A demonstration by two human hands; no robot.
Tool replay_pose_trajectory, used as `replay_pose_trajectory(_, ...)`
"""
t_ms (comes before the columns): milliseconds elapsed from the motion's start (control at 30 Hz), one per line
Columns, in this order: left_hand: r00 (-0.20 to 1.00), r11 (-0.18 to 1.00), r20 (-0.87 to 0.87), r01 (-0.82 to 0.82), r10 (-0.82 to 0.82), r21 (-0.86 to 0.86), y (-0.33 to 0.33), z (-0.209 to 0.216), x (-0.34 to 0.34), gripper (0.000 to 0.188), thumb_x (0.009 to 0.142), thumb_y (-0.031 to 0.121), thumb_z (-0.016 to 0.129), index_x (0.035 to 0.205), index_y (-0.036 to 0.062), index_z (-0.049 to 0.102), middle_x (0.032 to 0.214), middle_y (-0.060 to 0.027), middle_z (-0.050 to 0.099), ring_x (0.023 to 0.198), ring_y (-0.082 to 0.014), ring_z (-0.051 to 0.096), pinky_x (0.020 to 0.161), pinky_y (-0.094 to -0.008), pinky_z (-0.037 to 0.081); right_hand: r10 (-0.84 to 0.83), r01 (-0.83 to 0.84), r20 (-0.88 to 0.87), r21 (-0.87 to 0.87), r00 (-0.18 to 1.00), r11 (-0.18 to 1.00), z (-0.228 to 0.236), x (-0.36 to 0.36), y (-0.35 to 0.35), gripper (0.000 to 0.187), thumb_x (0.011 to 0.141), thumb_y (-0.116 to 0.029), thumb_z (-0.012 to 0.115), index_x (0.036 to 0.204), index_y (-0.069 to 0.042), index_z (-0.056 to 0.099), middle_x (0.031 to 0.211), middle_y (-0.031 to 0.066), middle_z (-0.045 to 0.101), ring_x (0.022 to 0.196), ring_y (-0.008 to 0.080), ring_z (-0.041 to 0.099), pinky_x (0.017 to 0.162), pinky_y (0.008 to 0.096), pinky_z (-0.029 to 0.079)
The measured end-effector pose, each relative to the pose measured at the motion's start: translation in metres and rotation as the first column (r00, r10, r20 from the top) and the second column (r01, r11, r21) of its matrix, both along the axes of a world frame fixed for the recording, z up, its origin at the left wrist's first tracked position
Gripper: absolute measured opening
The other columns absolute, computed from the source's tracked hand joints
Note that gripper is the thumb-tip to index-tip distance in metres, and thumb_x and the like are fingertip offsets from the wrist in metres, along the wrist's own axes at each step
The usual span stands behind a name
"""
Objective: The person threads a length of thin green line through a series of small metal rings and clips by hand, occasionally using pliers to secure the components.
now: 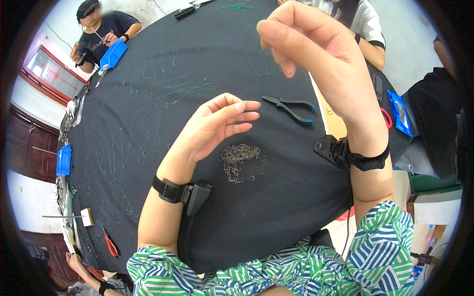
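Observation:
My left hand (215, 121) hovers above the black cloth, its thumb and forefinger pinched together and the other fingers loosely curled. What it pinches, if anything, is too fine to make out. My right hand (321, 56) is raised higher, to the right and farther away, with thumb tip and forefinger closed together. Nothing between them can be made out either. Just below my left hand lies a pile of small metal fish hooks (239, 157), several of them loose at its right side. Pliers with dark blue handles (291, 108) lie with jaws apart between my two hands.
Thin green lines (180, 91) lie spread over the black-covered table (276, 212). Red-handled pliers (110, 245) are at the left edge. Blue trays (113, 53) stand by the rim, near a person at far left. A blue packet (400, 113) lies at right. Other people sit around.

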State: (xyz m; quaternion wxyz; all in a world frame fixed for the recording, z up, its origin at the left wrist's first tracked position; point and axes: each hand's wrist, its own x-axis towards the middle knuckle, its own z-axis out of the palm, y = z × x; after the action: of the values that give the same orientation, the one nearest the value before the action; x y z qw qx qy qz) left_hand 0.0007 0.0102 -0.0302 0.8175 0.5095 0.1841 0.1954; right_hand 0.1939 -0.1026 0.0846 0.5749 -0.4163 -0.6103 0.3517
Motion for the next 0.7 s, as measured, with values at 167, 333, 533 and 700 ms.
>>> replay_pose_trajectory(167,0.999,0.999,-0.023,0.042,-0.042,0.004,-0.005,0.001,0.004,0.01,0.098,0.016,0.059,0.099,0.007,0.058,0.127,-0.0178,0.061,0.11,-0.0202,0.064,0.089,-0.0318,0.057,-0.019,0.019,0.026,0.024,0.999,1.0,0.003,-0.004,-0.004,0.019,0.099,-0.021,0.062,0.093,-0.003,0.063,0.074,-0.0034,0.059,0.063,0.0015,0.048,0.056,0.0166,0.037)
replay_pose_trajectory(333,1.0,0.999,-0.014,-0.012,0.013,0.033,-0.016,0.003,0.008,0.011,0.098,0.017,0.061,0.097,0.0062,0.06,0.127,-0.0178,0.061,0.108,-0.0195,0.065,0.087,-0.0296,0.057,-0.043,0.043,0.008,-0.042,0.999,0.998,0.007,-0.007,-0.009,0.019,0.099,-0.021,0.062,0.092,-0.004,0.063,0.074,-0.0036,0.059,0.062,0.0012,0.048,0.054,0.0168,0.036)
replay_pose_trajectory(533,0.999,0.998,-0.004,0.052,-0.052,-0.022,-0.011,0.004,0.003,0.008,0.096,0.013,0.062,0.096,0.0054,0.06,0.113,-0.0138,0.067,0.095,-0.0144,0.068,0.08,-0.024,0.058,-0.047,0.047,0.008,0.027,0.999,0.999,0.002,-0.003,-0.004,0.018,0.098,-0.02,0.062,0.089,-0.004,0.063,0.074,-0.0032,0.059,0.061,0.0015,0.048,0.053,0.0168,0.036)
replay_pose_trajectory(700,0.998,0.998,0.029,0.056,-0.055,-0.041,-0.005,0.008,-0.001,0.003,0.095,0.006,0.062,0.095,0.0045,0.059,0.098,-0.01,0.069,0.082,-0.0101,0.069,0.072,-0.0187,0.059,-0.135,0.126,0.055,0.142,0.989,0.982,-0.007,0.005,0.003,0.019,0.098,-0.018,0.062,0.088,-0.003,0.062,0.073,-0.0023,0.059,0.06,0.0024,0.047,0.054,0.0174,0.036)
